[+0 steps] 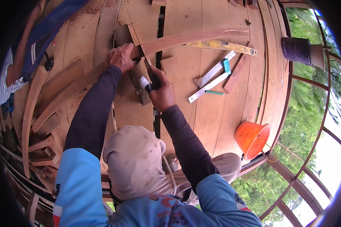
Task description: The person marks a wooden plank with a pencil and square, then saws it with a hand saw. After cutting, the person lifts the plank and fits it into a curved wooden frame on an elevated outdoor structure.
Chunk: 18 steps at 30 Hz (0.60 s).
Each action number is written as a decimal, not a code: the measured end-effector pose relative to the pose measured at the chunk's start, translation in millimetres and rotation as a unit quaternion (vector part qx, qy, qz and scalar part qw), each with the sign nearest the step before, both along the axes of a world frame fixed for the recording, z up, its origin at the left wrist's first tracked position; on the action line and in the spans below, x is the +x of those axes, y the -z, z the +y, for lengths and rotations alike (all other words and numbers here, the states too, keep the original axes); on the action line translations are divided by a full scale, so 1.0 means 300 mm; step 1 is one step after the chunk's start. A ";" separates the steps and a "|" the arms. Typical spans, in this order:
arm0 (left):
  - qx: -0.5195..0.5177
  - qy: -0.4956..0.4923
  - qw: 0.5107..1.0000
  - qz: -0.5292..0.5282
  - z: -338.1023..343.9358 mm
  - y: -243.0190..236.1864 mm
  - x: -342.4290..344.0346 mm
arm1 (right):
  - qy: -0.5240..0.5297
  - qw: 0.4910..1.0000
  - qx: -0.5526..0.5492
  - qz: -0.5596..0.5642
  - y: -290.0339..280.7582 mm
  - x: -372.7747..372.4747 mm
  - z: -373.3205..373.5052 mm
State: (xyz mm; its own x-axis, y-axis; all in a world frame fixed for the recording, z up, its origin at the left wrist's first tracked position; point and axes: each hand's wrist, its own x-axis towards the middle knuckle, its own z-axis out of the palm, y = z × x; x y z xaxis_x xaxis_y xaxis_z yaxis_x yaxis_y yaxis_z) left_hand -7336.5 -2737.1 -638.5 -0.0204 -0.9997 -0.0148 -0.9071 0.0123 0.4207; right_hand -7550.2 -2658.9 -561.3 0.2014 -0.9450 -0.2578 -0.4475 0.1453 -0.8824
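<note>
Left hand [120, 58] grips the board [191, 38] beneath it; right hand [163, 90] clasps the saw handle [144, 83] nearby.

A plank floor [212, 117] in an open-sided wooden structure, lit by daylight.
Broad, pale brown boards run lengthwise toward the floor's far edge, with narrow dark seams between them and one wider dark gap [161, 22] near the middle; sawdust [110, 3] lies scattered toward the far left corner. Past the floor's right edge, which bows in the wide lens, brown framing bars [310, 82] cross the open side, with feathery green foliage [303, 102] behind them and, farther out, a patch of bright white sky [333, 159].
</note>
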 end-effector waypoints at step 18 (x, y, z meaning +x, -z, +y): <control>0.021 -0.002 1.000 -0.006 0.004 0.008 0.039 | 0.004 0.999 0.041 0.006 -0.043 -0.086 0.228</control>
